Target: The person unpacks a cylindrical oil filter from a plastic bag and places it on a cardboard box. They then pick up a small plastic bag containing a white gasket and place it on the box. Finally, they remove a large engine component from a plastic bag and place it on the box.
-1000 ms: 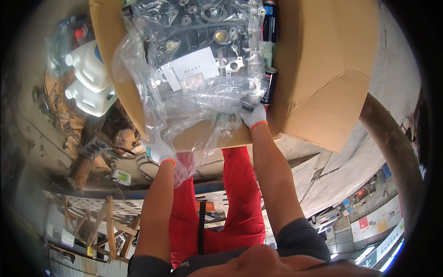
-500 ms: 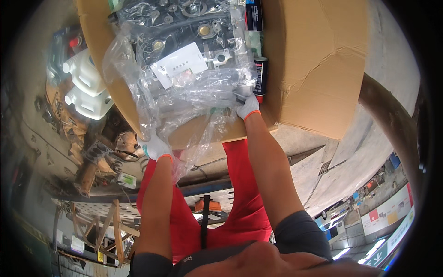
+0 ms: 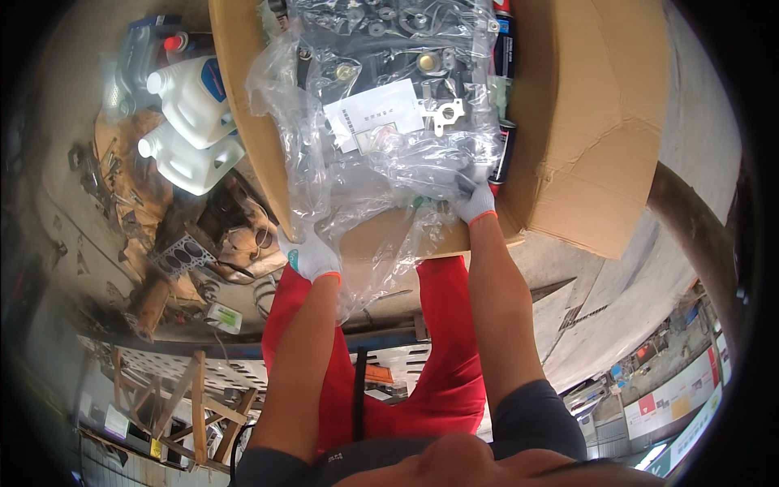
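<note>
A large engine (image 3: 395, 65) with dark and metal parts lies in an open cardboard box (image 3: 600, 130), wrapped in a clear plastic bag (image 3: 406, 166). A white paper sheet (image 3: 377, 109) rests on the wrapped engine. My left hand (image 3: 312, 253), in a white glove with an orange cuff, is closed on the bag at the box's near left corner; its fingertips are partly hidden. Inside the near right part of the box, my right hand (image 3: 477, 203), gloved alike, grips a bunched part of the bag. Loose plastic hangs over the near box edge between my hands.
Black-and-red cans (image 3: 503, 150) stand along the box's right inner wall. Left of the box are white jugs (image 3: 195, 97), a metal gasket (image 3: 185, 256) and greasy parts on brown sheeting (image 3: 134, 162). A wooden frame (image 3: 199, 406) and a curved pipe (image 3: 690, 211) are farther off.
The box, the engine and both my hands now sit farther right in the view, and the jugs have shifted right too. Both hands keep their holds.
</note>
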A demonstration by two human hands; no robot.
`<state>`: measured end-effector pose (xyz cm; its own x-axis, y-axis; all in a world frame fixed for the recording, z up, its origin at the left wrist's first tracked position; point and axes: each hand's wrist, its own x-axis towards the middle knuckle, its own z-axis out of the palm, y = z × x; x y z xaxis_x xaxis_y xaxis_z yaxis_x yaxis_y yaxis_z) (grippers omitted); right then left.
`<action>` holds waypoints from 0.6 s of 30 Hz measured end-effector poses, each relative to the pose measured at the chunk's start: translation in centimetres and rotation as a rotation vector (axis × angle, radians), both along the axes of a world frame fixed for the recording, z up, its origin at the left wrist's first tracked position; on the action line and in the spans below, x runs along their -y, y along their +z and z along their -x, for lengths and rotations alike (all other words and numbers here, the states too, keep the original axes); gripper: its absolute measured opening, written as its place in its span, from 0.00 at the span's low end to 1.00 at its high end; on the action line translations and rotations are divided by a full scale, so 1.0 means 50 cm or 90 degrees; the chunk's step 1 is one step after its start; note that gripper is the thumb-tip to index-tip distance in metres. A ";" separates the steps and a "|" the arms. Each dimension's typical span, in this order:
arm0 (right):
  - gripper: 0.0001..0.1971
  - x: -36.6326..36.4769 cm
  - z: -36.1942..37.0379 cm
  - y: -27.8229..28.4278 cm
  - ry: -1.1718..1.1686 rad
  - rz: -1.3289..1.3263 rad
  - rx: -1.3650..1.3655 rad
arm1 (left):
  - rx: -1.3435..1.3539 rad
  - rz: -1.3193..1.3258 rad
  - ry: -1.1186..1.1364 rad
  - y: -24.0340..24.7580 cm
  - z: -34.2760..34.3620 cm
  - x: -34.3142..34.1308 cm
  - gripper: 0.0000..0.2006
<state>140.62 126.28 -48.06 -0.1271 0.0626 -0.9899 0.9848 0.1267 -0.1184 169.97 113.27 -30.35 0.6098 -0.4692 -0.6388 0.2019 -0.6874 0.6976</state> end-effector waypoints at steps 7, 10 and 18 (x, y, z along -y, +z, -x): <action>0.23 0.034 -0.004 0.057 0.101 0.060 -0.074 | -0.020 -0.039 0.023 -0.003 -0.009 0.015 0.32; 0.21 -0.055 0.013 0.075 0.318 0.069 -0.111 | 0.265 -0.217 -0.267 -0.008 -0.049 -0.018 0.34; 0.23 0.284 -0.121 0.359 1.055 0.185 -0.695 | 0.199 -0.251 -0.512 0.019 -0.164 -0.037 0.35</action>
<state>146.65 112.06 -30.11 -0.3243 -0.8441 -0.4270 -0.5332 0.5360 -0.6545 178.16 115.11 -29.41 0.3676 -0.6083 -0.7034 -0.5908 -0.7369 0.3285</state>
